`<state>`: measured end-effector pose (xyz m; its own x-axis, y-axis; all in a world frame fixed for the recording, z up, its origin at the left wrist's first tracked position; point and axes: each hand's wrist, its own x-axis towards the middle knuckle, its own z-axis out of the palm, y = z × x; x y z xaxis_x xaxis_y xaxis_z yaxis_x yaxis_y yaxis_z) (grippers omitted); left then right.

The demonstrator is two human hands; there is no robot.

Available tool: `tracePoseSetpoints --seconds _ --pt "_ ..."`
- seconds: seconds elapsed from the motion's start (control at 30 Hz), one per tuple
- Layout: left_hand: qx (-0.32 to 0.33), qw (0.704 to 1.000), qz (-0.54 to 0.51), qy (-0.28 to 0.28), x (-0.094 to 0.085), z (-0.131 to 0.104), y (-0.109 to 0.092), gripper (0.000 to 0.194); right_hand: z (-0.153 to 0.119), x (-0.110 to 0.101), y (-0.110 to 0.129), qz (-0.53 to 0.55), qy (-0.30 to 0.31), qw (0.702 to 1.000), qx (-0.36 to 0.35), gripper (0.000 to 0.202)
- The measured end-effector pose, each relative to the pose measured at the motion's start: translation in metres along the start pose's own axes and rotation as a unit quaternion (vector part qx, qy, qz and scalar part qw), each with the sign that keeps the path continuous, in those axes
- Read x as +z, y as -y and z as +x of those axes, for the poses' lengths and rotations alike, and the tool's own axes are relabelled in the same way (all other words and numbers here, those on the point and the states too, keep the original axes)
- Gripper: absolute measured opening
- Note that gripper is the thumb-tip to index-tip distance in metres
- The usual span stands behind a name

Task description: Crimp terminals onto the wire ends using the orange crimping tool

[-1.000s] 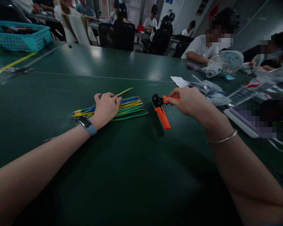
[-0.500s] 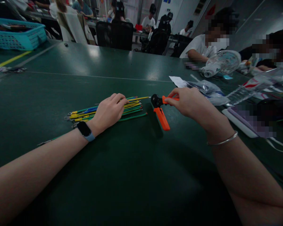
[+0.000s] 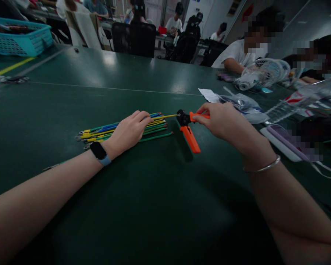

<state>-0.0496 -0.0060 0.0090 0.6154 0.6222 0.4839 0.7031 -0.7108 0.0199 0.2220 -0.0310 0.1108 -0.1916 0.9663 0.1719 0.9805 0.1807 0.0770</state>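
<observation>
Head view: two bare hands work above a dark green worktop [image 3: 143, 206]. The left hand [image 3: 131, 127] has its grip pinched on a yellow wire [image 3: 167, 116], whose free end reaches the black head of an orange-handled tool [image 3: 184, 117]; whether the tip sits inside the opening is too small to tell. Beneath and beside this hand lies a loose bundle of wires [image 3: 99, 131], yellow, green and blue, with ring-shaped ends at the left. The right hand [image 3: 222, 117] grasps the tool's upper handle between thumb and fingers, while the lower handle [image 3: 191, 140] hangs free, angled toward the wearer. The wire is probably light, springy and fairly smooth, best taken close to its tip so that it does not bend; the tool looks rigid and moderately heavy, best held by the orange handles, clear of the head. The left forearm enters from the lower left, palm down, with a watch [image 3: 98, 150] at the wrist; the right enters from the lower right, wrist bent inward, above a silver bangle [image 3: 263, 168]. A clear plastic bag [image 3: 246, 106] lies beyond the right hand.
</observation>
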Motion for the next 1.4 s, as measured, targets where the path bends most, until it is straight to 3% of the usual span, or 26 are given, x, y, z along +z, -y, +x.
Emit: tracePoseSetpoints --seconds 0.8,1.27,1.4 --pt "-0.049 0.998 -0.031 0.004 0.0040 -0.0001 0.0049 0.035 -0.0033 -0.0035 0.0067 -0.011 0.020 0.999 -0.024 0.035" --pt "-0.042 0.999 -0.031 0.007 0.0010 0.0001 0.0026 0.035 -0.0057 -0.0023 0.0076 -0.012 -0.001 1.000 -0.020 0.035" --pt "-0.015 1.000 -0.010 0.003 0.0007 0.0004 0.0010 0.033 -0.0069 -0.0007 0.0081 -0.015 -0.008 1.000 -0.021 0.035"
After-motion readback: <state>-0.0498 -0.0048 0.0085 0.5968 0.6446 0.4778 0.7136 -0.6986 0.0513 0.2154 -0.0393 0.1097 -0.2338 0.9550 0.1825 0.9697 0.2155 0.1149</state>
